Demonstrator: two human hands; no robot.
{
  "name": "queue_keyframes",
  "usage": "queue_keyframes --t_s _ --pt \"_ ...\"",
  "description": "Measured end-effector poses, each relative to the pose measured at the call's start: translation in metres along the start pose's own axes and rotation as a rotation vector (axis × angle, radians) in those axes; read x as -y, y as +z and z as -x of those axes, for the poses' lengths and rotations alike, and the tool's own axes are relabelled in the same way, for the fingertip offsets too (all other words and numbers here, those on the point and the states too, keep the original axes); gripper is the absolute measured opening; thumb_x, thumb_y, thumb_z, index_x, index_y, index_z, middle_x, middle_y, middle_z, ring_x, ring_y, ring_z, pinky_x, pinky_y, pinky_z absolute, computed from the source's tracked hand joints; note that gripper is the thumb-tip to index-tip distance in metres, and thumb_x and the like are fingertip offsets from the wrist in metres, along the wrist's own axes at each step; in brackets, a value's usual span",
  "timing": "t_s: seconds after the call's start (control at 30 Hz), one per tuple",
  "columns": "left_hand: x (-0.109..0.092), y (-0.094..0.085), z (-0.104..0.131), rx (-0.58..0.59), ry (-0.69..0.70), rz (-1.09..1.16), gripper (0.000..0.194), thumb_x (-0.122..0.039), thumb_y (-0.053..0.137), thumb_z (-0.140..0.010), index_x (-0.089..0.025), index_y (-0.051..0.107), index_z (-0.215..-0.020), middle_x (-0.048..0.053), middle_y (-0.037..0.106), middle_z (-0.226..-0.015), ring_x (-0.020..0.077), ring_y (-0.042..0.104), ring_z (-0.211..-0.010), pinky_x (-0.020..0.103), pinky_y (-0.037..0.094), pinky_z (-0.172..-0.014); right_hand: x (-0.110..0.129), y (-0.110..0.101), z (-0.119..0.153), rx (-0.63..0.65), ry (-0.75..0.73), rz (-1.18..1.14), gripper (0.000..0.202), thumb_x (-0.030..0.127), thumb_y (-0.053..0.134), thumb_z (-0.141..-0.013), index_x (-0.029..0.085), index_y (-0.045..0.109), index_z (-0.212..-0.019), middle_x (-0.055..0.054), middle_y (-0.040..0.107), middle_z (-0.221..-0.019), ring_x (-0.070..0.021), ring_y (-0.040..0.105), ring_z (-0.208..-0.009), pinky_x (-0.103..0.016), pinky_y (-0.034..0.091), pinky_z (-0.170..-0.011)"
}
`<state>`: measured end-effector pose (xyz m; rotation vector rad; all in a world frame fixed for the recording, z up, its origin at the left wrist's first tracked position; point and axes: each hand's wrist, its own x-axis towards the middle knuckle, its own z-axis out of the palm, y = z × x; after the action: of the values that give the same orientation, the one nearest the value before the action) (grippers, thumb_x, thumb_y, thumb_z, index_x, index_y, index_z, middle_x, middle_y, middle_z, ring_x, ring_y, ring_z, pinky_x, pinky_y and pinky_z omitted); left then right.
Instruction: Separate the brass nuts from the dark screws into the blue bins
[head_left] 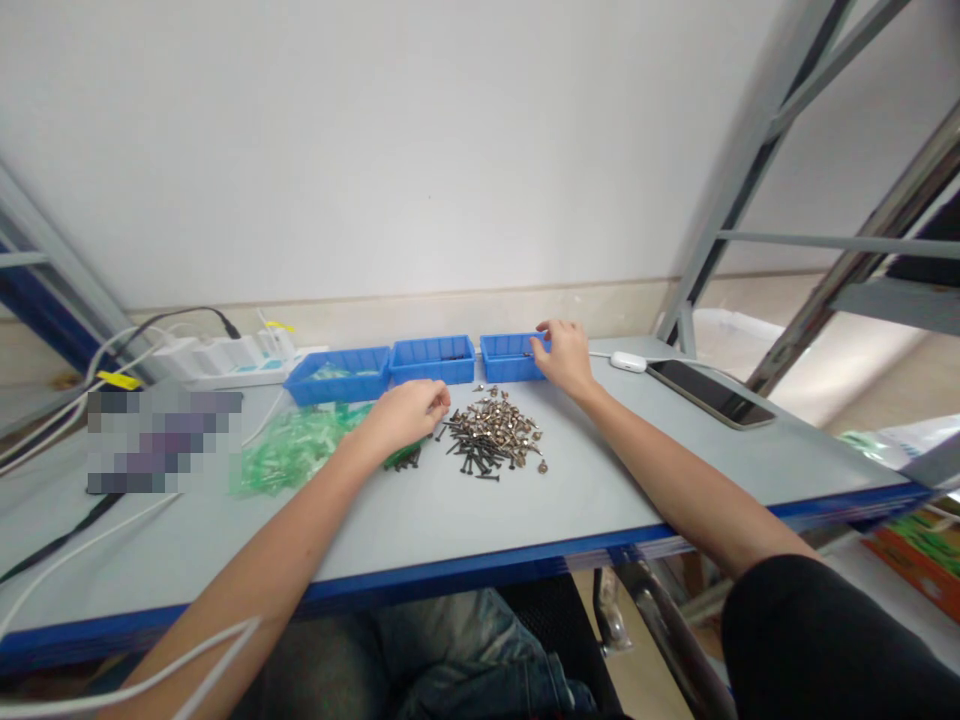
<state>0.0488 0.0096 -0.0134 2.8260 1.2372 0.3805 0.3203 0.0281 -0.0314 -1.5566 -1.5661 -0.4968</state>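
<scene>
My left hand (414, 410) is closed, fingers curled, just left of a pile of silver and black screws (495, 430); what it holds, if anything, is hidden. Over the right end of the right blue bin (511, 372), my right hand (562, 352) has thumb and fingers apart, with nothing visible between them. A middle blue bin (433, 372) holds a few dark pieces. The left blue bin (339, 390) contains clear or greenish pieces. Green plastic pieces (289, 455) lie heaped left of my left hand, and dark screws (407, 459) lie below it.
A phone (709, 392) and a white case (628, 362) lie on the right of the grey table (540, 520). White power strips (232, 365) and cables stand at the back left, beside a pixelated object (161, 440). Metal frame posts rise at both sides.
</scene>
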Motion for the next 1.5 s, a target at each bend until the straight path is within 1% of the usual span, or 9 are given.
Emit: queue_keyframes --t_s 0.1,0.3,0.43,0.6,0.8,0.97,1.13,1.27,1.5 --pt "-0.004 0.003 -0.001 0.014 0.048 0.0 0.014 -0.021 0.046 -0.077 -0.021 0.059 -0.083 0.003 0.066 -0.086 0.0174 0.059 -0.079 0.026 0.042 -0.069 0.013 0.003 0.006 0.042 -0.032 -0.015 0.018 0.025 0.05 -0.081 0.014 0.06 -0.091 -0.012 0.059 -0.087 -0.0266 0.046 -0.089 -0.039 0.036 -0.08" --pt "-0.006 0.01 -0.002 0.005 0.058 0.022 0.013 -0.019 0.045 -0.078 -0.021 0.058 -0.08 0.002 0.064 -0.081 0.0162 0.058 -0.074 0.025 0.041 -0.066 0.063 0.0 0.025 0.186 -0.237 -0.196 0.016 0.027 0.049 -0.083 0.016 0.059 -0.089 -0.01 0.059 -0.089 -0.0245 0.045 -0.092 -0.038 0.035 -0.083" --pt "-0.006 0.013 -0.002 -0.005 0.073 0.004 0.014 -0.017 0.043 -0.079 -0.02 0.056 -0.078 0.003 0.061 -0.08 0.0166 0.057 -0.074 0.026 0.041 -0.069 0.08 -0.001 0.037 0.251 -0.357 -0.277 0.012 0.023 0.049 -0.083 0.017 0.059 -0.087 -0.009 0.058 -0.088 -0.023 0.045 -0.09 -0.036 0.036 -0.083" --pt "-0.006 0.015 -0.003 -0.004 0.063 -0.027 0.017 -0.018 0.039 -0.083 -0.02 0.056 -0.081 0.006 0.058 -0.086 0.019 0.055 -0.084 0.03 0.042 -0.077 0.082 0.001 0.042 0.307 -0.374 -0.322 0.012 0.021 0.05 -0.082 0.017 0.058 -0.089 -0.008 0.058 -0.088 -0.0224 0.046 -0.089 -0.037 0.037 -0.083" --pt "-0.006 0.015 -0.003 -0.026 0.033 -0.052 0.016 -0.02 0.039 -0.082 -0.021 0.055 -0.084 0.005 0.059 -0.089 0.0192 0.055 -0.086 0.03 0.043 -0.078 0.081 0.002 0.042 0.317 -0.366 -0.322 0.012 0.021 0.05 -0.083 0.016 0.059 -0.089 -0.007 0.057 -0.086 -0.0209 0.047 -0.086 -0.035 0.038 -0.081" --pt "-0.008 0.016 -0.002 -0.066 -0.081 -0.075 0.015 -0.029 0.046 -0.079 -0.021 0.057 -0.085 0.004 0.063 -0.091 0.0226 0.058 -0.088 0.032 0.044 -0.076 0.082 0.004 0.044 0.337 -0.379 -0.315 0.012 0.021 0.049 -0.083 0.016 0.058 -0.089 -0.008 0.056 -0.086 -0.0206 0.048 -0.086 -0.035 0.038 -0.081" --pt "-0.009 0.015 -0.003 -0.057 -0.149 -0.085 0.016 -0.03 0.047 -0.078 -0.022 0.059 -0.085 0.004 0.065 -0.091 0.0202 0.06 -0.086 0.028 0.045 -0.074 0.083 0.006 0.046 0.366 -0.386 -0.314 0.012 0.023 0.05 -0.083 0.016 0.059 -0.089 -0.008 0.056 -0.087 -0.0202 0.048 -0.087 -0.035 0.038 -0.081" --pt "-0.01 0.015 -0.006 -0.053 -0.246 -0.08 0.02 -0.039 0.05 -0.077 -0.023 0.06 -0.085 0.004 0.067 -0.09 0.0211 0.062 -0.084 0.029 0.046 -0.073 0.083 0.005 0.046 0.404 -0.404 -0.286 0.013 0.022 0.05 -0.083 0.016 0.06 -0.087 -0.007 0.055 -0.085 -0.02 0.047 -0.085 -0.034 0.038 -0.08" --pt "-0.015 0.015 -0.009 -0.032 -0.293 -0.079 0.022 -0.034 0.046 -0.075 -0.023 0.064 -0.082 0.006 0.069 -0.092 0.0258 0.063 -0.085 0.035 0.048 -0.072 0.084 0.004 0.046 0.437 -0.402 -0.253 0.014 0.024 0.05 -0.084 0.015 0.062 -0.086 -0.007 0.055 -0.084 -0.0196 0.047 -0.085 -0.033 0.038 -0.08"
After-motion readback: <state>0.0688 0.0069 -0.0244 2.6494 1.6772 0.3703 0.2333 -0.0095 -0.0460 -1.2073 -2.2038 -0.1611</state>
